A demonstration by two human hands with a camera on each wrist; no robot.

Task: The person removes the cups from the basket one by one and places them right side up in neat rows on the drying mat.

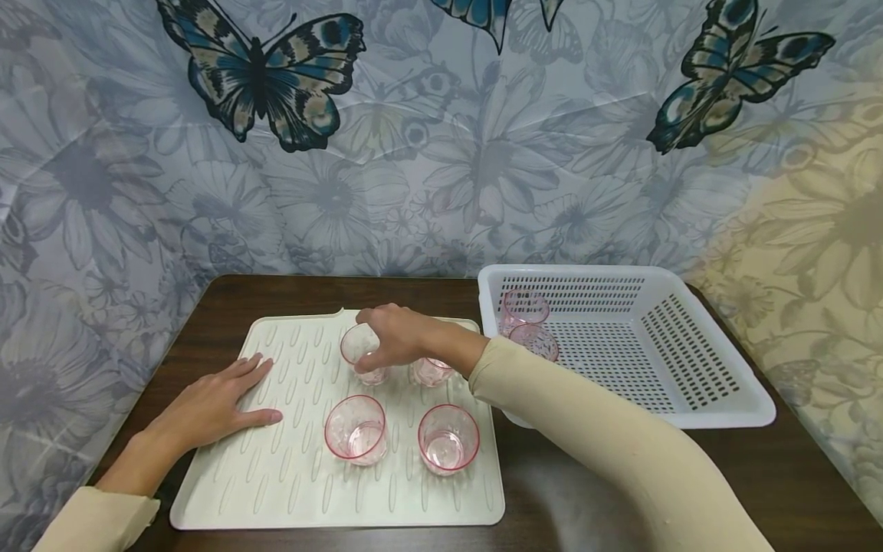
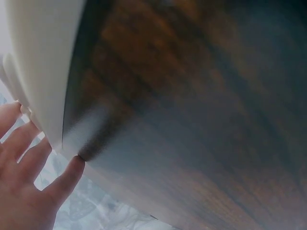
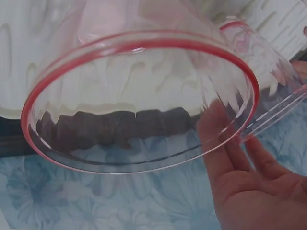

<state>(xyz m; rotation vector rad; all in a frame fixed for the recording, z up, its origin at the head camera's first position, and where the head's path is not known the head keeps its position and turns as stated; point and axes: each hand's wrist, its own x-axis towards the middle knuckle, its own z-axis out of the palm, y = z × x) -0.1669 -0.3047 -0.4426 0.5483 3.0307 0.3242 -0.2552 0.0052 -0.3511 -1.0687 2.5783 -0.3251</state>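
My right hand grips a clear pink-rimmed glass at the back of a white ridged drying mat. In the right wrist view, the fingers and thumb are around that glass, while another glass fills the foreground. Partly behind my right wrist stands a glass. Two more, a left glass and a right glass, stand upright nearer the front. My left hand rests, fingers spread, on the mat's left edge; the left wrist view shows these fingers at the edge.
A white perforated basket sits right of the mat, with two pink-rimmed glasses, a rear glass and a front glass, at its left end. Both mat and basket lie on a dark wooden table. Butterfly-print cloth hangs behind.
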